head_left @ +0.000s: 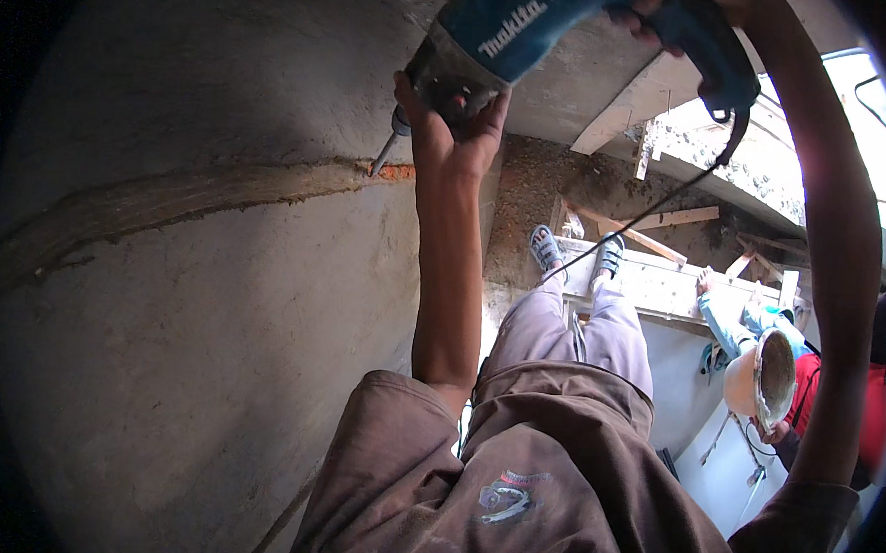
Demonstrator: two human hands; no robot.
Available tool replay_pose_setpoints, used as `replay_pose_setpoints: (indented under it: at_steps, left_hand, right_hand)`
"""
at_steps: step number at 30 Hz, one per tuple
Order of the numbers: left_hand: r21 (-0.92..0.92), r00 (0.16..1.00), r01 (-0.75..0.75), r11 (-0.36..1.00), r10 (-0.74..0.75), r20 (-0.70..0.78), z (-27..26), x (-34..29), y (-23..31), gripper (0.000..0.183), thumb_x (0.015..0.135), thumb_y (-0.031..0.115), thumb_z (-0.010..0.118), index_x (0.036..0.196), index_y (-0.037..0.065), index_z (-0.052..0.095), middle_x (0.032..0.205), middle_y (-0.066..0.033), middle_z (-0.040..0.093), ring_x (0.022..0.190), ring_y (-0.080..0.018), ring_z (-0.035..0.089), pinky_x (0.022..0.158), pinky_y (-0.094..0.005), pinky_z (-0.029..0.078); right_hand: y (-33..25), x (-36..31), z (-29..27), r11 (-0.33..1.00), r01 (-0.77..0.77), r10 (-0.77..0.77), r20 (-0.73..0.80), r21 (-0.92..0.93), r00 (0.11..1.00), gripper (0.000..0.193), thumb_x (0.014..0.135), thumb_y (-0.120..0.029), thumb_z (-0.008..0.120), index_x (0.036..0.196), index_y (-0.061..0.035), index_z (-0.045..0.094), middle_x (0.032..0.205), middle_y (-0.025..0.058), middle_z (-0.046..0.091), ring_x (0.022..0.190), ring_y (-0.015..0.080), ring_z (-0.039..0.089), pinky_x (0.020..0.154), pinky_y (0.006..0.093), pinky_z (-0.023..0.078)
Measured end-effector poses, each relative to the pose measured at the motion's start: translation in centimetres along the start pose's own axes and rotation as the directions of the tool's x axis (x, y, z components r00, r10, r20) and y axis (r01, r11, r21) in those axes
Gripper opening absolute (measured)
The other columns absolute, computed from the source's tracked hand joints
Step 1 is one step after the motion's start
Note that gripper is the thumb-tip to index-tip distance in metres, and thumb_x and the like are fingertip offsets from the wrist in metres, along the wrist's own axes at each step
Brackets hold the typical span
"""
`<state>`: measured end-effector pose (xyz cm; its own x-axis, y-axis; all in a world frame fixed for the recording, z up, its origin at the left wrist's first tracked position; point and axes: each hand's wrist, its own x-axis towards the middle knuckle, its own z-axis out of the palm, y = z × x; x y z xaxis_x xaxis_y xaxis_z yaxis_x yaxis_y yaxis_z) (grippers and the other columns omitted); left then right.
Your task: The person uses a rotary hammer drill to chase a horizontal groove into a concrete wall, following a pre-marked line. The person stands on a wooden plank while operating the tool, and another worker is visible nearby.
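A blue and dark grey rotary hammer (506, 24) is held up at the top of the head view. My left hand (452, 142) cups its front housing from below, thumb and fingers spread around it. At the rear handle, my right hand (645, 9) is wrapped round the grip, partly cut off by the upper edge. The metal chisel bit (382, 157) points down at a groove (217, 187) cut along the plastered wall (261, 317). Orange brick (398, 173) is laid bare where its tip meets the groove. A black cord (657, 210) trails from the handle.
I stand on a plank platform (663, 283) with loose wooden boards (671, 219) beyond my feet. To the right, a person in red (874, 424) holds a mortar-stained bucket (748, 383). Bright light comes through an opening (872, 119) at the upper right.
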<state>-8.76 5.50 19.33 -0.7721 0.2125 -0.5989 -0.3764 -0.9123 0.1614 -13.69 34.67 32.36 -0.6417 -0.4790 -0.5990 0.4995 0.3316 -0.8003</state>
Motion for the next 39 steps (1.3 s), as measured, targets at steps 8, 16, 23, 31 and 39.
replay_pose_setpoints:
  at_steps: [8,16,23,31,39]
  left_hand:
    - [0.026,0.998,-0.064,0.998,0.064,-0.006,0.8,1.0,0.9,0.074,0.088,0.05,0.071,0.147,0.017,0.041,0.15,-0.011,0.042,0.135,-0.0356,0.045,0.115,-0.0563,0.038]
    - [0.188,0.984,-0.05,0.981,0.08,-0.159,-5.5,-1.0,-0.4,0.074,0.087,0.057,0.068,0.144,0.016,0.046,0.149,-0.0081,0.045,0.133,-0.0316,0.048,0.114,-0.0508,0.039]
    - [0.441,0.944,0.289,0.849,-0.176,-0.279,-19.2,-8.2,-2.7,0.066,0.089,0.068,0.057,0.128,0.015,0.059,0.123,-0.0027,0.066,0.112,-0.0172,0.064,0.094,-0.0375,0.055]
    - [0.636,0.959,0.27,0.723,-0.146,-0.241,-17.1,-8.7,-6.3,0.055,0.093,0.06,0.06,0.127,0.017,0.056,0.115,-0.0005,0.066,0.099,-0.0139,0.066,0.077,-0.0331,0.056]
    - [0.696,0.964,0.226,0.682,-0.053,-0.261,-14.4,-4.7,-8.2,0.068,0.089,0.065,0.061,0.133,0.014,0.051,0.123,-0.0039,0.06,0.11,-0.0167,0.06,0.084,-0.0365,0.054]
  right_hand:
    - [-1.5,2.5,-0.3,1.0,0.014,-0.014,-0.006,-0.018,1.0,0.032,0.071,-0.017,0.072,0.098,-0.0013,0.065,0.081,0.0123,0.065,0.067,0.0221,0.064,0.057,0.0349,0.053]
    - [9.7,0.8,11.3,0.91,0.206,-0.337,-0.353,-0.359,0.873,0.079,0.07,-0.018,0.076,0.139,-0.0047,0.041,0.111,0.0199,0.064,0.097,0.0304,0.066,0.083,0.0425,0.055]
    - [23.2,-8.0,23.1,0.967,0.158,-0.077,-0.364,0.199,0.928,0.092,0.069,-0.019,0.073,0.149,0.0017,0.031,0.13,0.0274,0.056,0.116,0.0365,0.061,0.104,0.0404,0.047]
    - [29.9,-11.6,24.1,0.585,0.276,0.022,-0.356,0.762,0.934,0.078,0.067,-0.003,0.068,0.138,0.0037,0.037,0.105,0.0191,0.067,0.089,0.0242,0.07,0.072,0.0338,0.06]
    - [27.8,-9.1,17.3,0.721,0.255,0.042,-0.408,0.644,0.912,0.075,0.06,-0.019,0.071,0.128,0.0012,0.045,0.088,0.0151,0.068,0.074,0.0206,0.069,0.061,0.0332,0.058]
